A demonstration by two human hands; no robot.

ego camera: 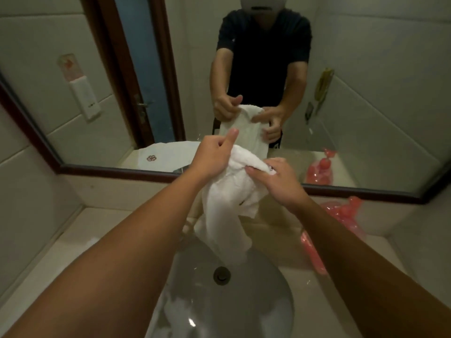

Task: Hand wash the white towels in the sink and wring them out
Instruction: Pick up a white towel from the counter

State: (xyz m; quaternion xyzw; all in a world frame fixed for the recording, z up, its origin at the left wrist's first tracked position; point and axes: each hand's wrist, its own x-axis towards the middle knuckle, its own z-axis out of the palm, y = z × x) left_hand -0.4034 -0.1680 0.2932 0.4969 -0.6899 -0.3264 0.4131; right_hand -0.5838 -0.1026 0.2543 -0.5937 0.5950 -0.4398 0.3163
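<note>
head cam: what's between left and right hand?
The bunched top of the white towel spans the gap; left hand and right hand each grip it, the rest hanging toward the sink. Seen in the head view.

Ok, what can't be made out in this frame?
Head view:
- Any tap: hidden behind the white towel and left hand.
- Right hand fingertips: buried in towel folds.
- Sink near rim: cut off by bottom edge.
- Pink bag contents: blurred.

both arms stretched forward, left hand (210, 156) and right hand (280, 181) gripping the towel (225, 213).
</note>
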